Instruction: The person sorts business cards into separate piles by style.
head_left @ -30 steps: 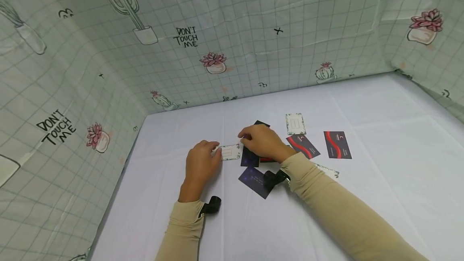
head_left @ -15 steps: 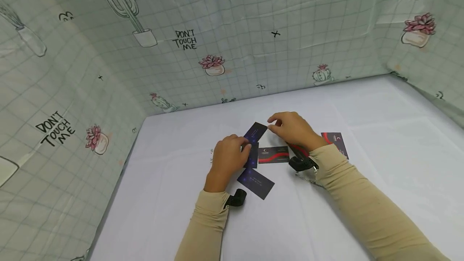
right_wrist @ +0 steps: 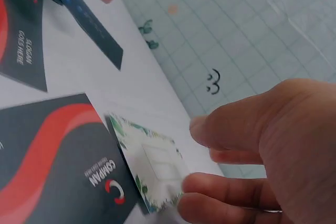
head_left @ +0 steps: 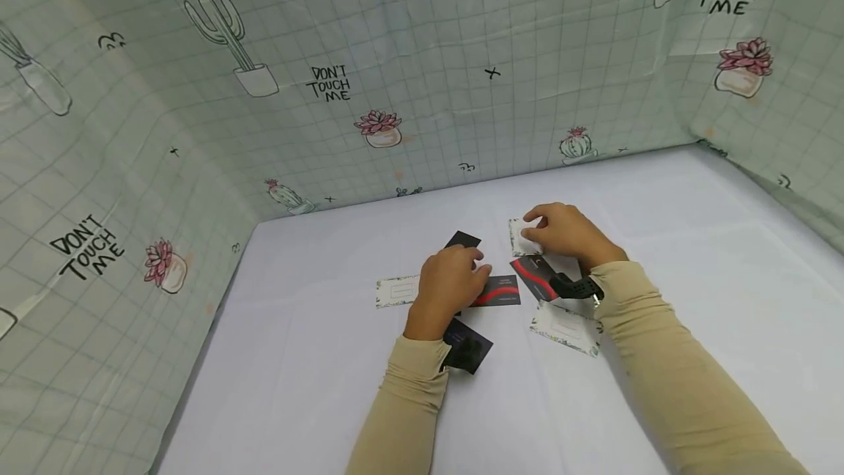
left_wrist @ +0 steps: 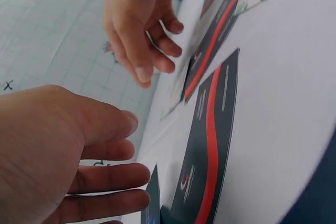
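In the head view my left hand (head_left: 448,286) hovers over the middle cards, fingers loosely bent and thumb apart. Under and around it lie a dark business card (head_left: 464,239), a black-and-red business card (head_left: 500,292) and another dark card (head_left: 476,343), partly covered. My right hand (head_left: 568,232) is at a white leaf-bordered card (head_left: 518,239), its fingertips overlapping that card's right side. From the right wrist, the right hand's fingers (right_wrist: 210,187) lie at the edge of the white card (right_wrist: 155,163), with the thumb apart from them. Neither hand grips a card.
Another black-and-red card (head_left: 532,275) lies below the right hand, partly behind the wrist camera. White leaf-bordered cards lie at the left (head_left: 395,290) and lower right (head_left: 565,328). A printed grid curtain (head_left: 422,79) stands behind the white table (head_left: 316,358).
My left hand has moved right from the left white card to over the middle cards. The right hand has moved from the dark cards rightward to the upper white card.
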`<state>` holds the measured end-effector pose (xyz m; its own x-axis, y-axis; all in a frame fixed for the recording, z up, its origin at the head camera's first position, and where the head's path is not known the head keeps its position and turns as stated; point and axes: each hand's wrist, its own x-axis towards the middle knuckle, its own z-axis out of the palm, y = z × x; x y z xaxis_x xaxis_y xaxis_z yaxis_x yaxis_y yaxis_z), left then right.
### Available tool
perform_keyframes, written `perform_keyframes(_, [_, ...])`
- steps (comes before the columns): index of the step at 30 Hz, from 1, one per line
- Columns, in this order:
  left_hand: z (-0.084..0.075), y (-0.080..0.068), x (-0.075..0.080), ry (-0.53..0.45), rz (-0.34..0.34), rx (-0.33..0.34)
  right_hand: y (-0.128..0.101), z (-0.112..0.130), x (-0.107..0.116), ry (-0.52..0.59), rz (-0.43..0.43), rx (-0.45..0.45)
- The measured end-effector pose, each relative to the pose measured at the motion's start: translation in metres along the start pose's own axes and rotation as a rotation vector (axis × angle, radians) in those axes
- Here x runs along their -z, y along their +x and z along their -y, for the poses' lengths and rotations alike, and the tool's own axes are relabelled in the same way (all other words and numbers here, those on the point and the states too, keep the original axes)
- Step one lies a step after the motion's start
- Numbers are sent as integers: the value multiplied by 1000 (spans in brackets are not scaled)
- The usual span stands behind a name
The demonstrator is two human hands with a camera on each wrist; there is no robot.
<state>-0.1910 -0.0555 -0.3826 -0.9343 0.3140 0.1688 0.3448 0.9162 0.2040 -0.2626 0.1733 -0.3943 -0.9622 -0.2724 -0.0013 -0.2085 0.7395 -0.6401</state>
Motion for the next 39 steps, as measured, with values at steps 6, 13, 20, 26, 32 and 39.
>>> perform_keyframes(6, [-14, 12, -6, 61, 8, 61, 2, -11, 2, 31, -31, -15])
perform_keyframes(13, [-25, 23, -17, -6, 98, 125, 2, -17, -2, 11, -15, 7])
perform_keyframes(20, [-29, 40, -24, -50, 137, 123, -4, -21, -4, 5, -7, -10])
perform_keyframes(26, [-30, 50, -26, -57, 149, 116, -3, -24, -5, 5, -5, -35])
perform_keyframes(32, [-34, 55, -27, -53, 146, 107, -1, -25, -5, 21, -39, -19])
perform_keyframes(39, [-35, 57, -35, -89, 125, 142, -4, -24, -9, 60, -101, -32])
